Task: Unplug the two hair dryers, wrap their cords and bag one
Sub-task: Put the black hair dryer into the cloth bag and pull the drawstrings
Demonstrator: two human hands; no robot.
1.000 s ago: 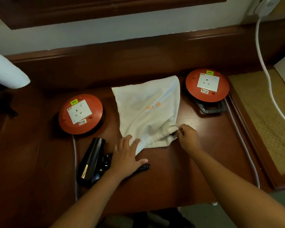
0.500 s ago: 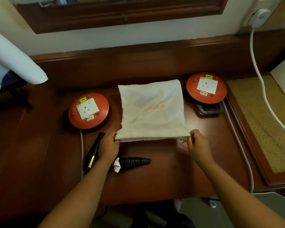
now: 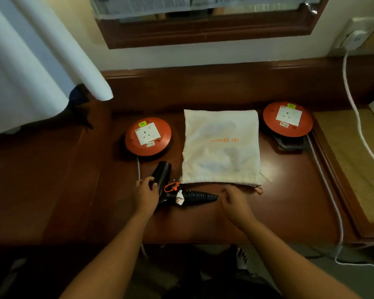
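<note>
A black hair dryer point(image 3: 162, 174) lies on the wooden desk point(image 3: 289, 201), its coiled black cord point(image 3: 200, 196) bunched to the right of it with a white tag and an orange string. My left hand point(image 3: 144, 196) is closed over the dryer's near end. My right hand point(image 3: 235, 202) hovers just right of the cord's tip, fingers loosely apart and holding nothing. A white drawstring bag point(image 3: 220, 147) with orange lettering lies flat behind them, its mouth toward me. Dark shapes show faintly through the cloth.
Two orange cable reels with white sockets flank the bag, one at the left point(image 3: 148, 137) and one at the right point(image 3: 287, 118). A white cable point(image 3: 355, 111) runs from a wall plug point(image 3: 354, 38). A white roll point(image 3: 52, 61) overhangs the left; a tan mat point(image 3: 352, 160) lies right.
Both hands let go of the bag's mouth, and the bag now lies flat. My left hand moved onto the hair dryer. My right hand shifted left toward the cord. The view tilted up.
</note>
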